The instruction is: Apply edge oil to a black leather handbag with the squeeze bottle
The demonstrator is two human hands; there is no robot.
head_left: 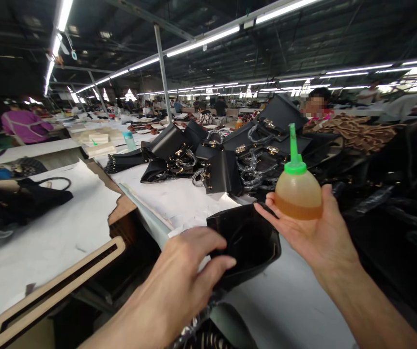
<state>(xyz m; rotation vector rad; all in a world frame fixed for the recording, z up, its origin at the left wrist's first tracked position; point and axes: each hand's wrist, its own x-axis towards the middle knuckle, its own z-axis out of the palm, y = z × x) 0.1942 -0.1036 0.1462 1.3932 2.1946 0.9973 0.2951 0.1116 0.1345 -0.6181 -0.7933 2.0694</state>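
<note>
A round translucent squeeze bottle (pixel 298 195) with a green cap and a green nozzle pointing up sits in my right hand (pixel 313 232). Amber liquid fills its lower part. The palm cups it from below, with the thumb along its right side and fingers at its left. Lower and to the left, a black bag (pixel 246 242) has its mouth facing me, its inside dark. My left hand (pixel 190 271) is at the bag's left edge, thumb and index finger apart over the opening; its other fingers are mostly hidden. A plastic-wrapped strap (pixel 197 322) shows below the bag.
Black handbags (pixel 223 172) with wrapped handles are heaped on the white-covered table (pixel 172 194). Brown pieces (pixel 357 133) lie at right. A pale slotted template (pixel 59 291) juts out at lower left, near another black bag (pixel 23 198). People work farther back.
</note>
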